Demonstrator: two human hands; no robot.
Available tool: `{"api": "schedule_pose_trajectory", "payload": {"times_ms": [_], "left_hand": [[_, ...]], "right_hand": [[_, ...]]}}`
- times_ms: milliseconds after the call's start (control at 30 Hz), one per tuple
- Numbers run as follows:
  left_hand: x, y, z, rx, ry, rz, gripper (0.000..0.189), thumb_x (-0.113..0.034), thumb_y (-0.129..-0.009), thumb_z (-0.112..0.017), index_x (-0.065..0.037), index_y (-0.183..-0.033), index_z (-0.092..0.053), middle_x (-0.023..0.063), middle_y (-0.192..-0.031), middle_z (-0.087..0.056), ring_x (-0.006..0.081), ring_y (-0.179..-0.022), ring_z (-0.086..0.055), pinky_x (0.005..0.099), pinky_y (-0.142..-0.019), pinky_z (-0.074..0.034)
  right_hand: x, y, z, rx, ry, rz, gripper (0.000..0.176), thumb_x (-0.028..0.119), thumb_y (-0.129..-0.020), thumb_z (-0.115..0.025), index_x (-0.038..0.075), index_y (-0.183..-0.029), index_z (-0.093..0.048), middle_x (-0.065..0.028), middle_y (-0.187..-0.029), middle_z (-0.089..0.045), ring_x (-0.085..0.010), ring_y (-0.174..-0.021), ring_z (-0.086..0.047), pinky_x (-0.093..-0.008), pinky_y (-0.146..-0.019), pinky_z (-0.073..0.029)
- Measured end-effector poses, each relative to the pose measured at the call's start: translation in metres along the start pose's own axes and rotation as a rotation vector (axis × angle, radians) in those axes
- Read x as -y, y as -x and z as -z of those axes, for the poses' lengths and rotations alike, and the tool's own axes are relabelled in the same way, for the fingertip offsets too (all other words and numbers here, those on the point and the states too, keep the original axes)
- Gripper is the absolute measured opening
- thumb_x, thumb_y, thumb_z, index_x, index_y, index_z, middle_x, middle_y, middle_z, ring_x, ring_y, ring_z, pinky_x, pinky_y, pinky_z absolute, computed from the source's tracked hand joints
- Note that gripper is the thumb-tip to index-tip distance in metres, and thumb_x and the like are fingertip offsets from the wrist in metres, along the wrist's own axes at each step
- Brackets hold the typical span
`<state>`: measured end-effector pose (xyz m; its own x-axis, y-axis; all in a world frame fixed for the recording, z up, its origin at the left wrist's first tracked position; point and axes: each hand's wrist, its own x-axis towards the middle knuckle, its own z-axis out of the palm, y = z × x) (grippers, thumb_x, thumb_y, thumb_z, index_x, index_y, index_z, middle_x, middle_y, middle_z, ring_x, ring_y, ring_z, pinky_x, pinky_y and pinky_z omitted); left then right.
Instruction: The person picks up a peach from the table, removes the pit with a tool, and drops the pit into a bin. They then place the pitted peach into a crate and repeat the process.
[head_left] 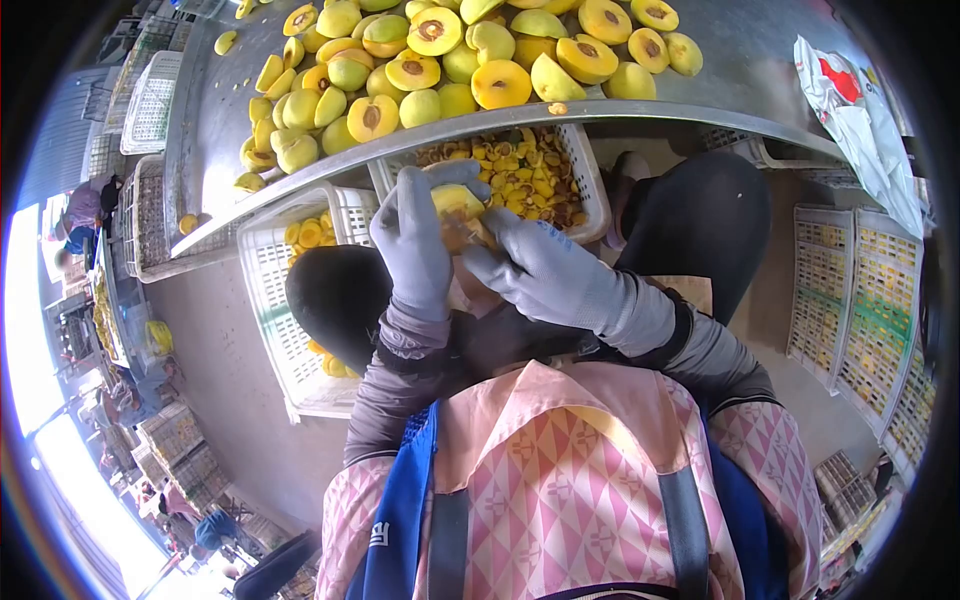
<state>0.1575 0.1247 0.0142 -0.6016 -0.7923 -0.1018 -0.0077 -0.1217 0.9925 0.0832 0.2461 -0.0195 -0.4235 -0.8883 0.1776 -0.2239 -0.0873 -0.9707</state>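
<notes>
My left hand (pixel 414 240), in a grey glove, grips a yellow peach half (pixel 458 203) between thumb and fingers, above the crates between my knees. My right hand (pixel 555 268), gloved too, is closed with its fingertips against the lower side of that peach half. Whatever it may hold is hidden by the fingers. Just beyond the hands, a white crate (pixel 597 212) contains many small yellow and brown fruit pieces (pixel 520 170). On the metal table (pixel 725 85) ahead lies a heap of halved peaches (pixel 420 70), several with brown centres facing up.
A white basket (pixel 265 300) with cut peaches stands by my left knee. The table's raised metal edge (pixel 690 112) runs across in front of me. A white plastic bag (pixel 862 120) hangs at the right corner. Crates (pixel 855 290) are stacked at right; people work far left.
</notes>
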Motion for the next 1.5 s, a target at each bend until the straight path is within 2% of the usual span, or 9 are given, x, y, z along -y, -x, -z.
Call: {"api": "schedule_pose_trajectory", "payload": {"times_ms": [167,367,467,567,733,833,1067,1333,1500], "left_hand": [[0.007,-0.001,0.002,0.033,-0.115,-0.195,0.046,-0.026,-0.107,-0.043,0.01,-0.101,-0.07,0.0135,-0.09,-0.074,0.0174,-0.076,-0.068,0.027,-0.076,-0.053],[0.0,0.0,0.002,0.094,-0.081,-0.078,0.044,-0.025,-0.107,-0.045,0.011,-0.1,-0.071,0.0136,-0.087,-0.073,0.0173,-0.075,-0.068,0.0274,-0.073,-0.053],[0.005,0.001,0.002,0.081,-0.075,-0.145,0.042,-0.024,-0.106,-0.047,0.01,-0.101,-0.071,0.0123,-0.085,-0.073,0.0161,-0.075,-0.068,0.0257,-0.07,-0.053],[0.006,0.001,0.003,0.076,-0.109,-0.126,0.039,-0.023,-0.105,-0.048,0.008,-0.103,-0.072,0.0114,-0.085,-0.073,0.0144,-0.075,-0.068,0.023,-0.067,-0.051],[0.009,0.002,0.006,0.11,-0.153,-0.178,0.039,-0.024,-0.104,-0.049,0.006,-0.102,-0.073,0.0105,-0.086,-0.074,0.0129,-0.075,-0.068,0.0215,-0.065,-0.05],[0.004,0.0,0.01,0.16,-0.141,-0.027,0.041,-0.027,-0.104,-0.049,0.006,-0.101,-0.074,0.0101,-0.085,-0.074,0.0131,-0.075,-0.068,0.022,-0.065,-0.051],[0.007,0.001,0.009,0.151,-0.141,-0.06,0.046,-0.032,-0.105,-0.048,0.006,-0.101,-0.073,0.01,-0.083,-0.073,0.014,-0.074,-0.068,0.0223,-0.064,-0.051],[0.007,0.005,0.001,0.08,-0.077,0.009,0.049,-0.032,-0.106,-0.044,0.008,-0.1,-0.072,0.0113,-0.083,-0.073,0.0158,-0.074,-0.068,0.0235,-0.067,-0.051],[0.008,0.008,-0.004,0.048,-0.021,-0.082,0.046,-0.027,-0.106,-0.043,0.008,-0.1,-0.072,0.0124,-0.085,-0.074,0.017,-0.076,-0.069,0.0247,-0.068,-0.052]], "right_hand": [[0.02,-0.007,0.014,0.226,-0.556,-0.559,0.026,0.023,-0.102,-0.058,-0.001,-0.111,-0.057,-0.0217,-0.082,-0.065,-0.0362,-0.07,-0.067,-0.0432,-0.064,-0.051],[-0.008,0.001,0.0,0.057,-0.05,-0.047,0.026,0.025,-0.102,-0.059,0.001,-0.109,-0.058,-0.0083,-0.077,-0.063,-0.0131,-0.065,-0.063,-0.0315,-0.057,-0.047],[0.001,-0.005,0.014,0.292,-0.813,-0.351,0.023,0.027,-0.103,-0.058,0.004,-0.106,-0.058,-0.0024,-0.074,-0.059,-0.006,-0.058,-0.056,-0.0255,-0.05,-0.043],[0.019,-0.008,0.031,0.393,-0.797,-0.603,0.023,0.029,-0.104,-0.055,0.006,-0.103,-0.057,-0.001,-0.071,-0.056,-0.0066,-0.048,-0.05,-0.0237,-0.042,-0.039],[0.018,-0.009,0.029,0.4,-0.869,-0.694,0.024,0.031,-0.104,-0.054,0.007,-0.103,-0.056,0.0008,-0.068,-0.053,-0.0063,-0.04,-0.043,-0.0234,-0.036,-0.034],[-0.003,-0.004,0.019,0.368,-1.031,-0.746,0.021,0.028,-0.104,-0.054,0.007,-0.105,-0.057,0.002,-0.068,-0.052,-0.0063,-0.042,-0.044,-0.023,-0.038,-0.035],[0.027,-0.006,0.031,0.351,-0.987,-0.647,0.017,0.02,-0.105,-0.054,0.004,-0.107,-0.059,0.0059,-0.068,-0.05,-0.0043,-0.056,-0.048,-0.021,-0.05,-0.039],[0.031,-0.006,0.025,0.289,-0.25,-0.465,0.016,0.017,-0.103,-0.054,0.003,-0.107,-0.06,-0.0014,-0.069,-0.054,-0.0124,-0.058,-0.054,-0.0294,-0.058,-0.047],[0.018,-0.001,0.033,0.383,-0.683,-0.551,0.012,0.014,-0.101,-0.054,0.008,-0.109,-0.059,-0.0011,-0.08,-0.058,-0.0128,-0.065,-0.059,-0.0302,-0.06,-0.051]]}}
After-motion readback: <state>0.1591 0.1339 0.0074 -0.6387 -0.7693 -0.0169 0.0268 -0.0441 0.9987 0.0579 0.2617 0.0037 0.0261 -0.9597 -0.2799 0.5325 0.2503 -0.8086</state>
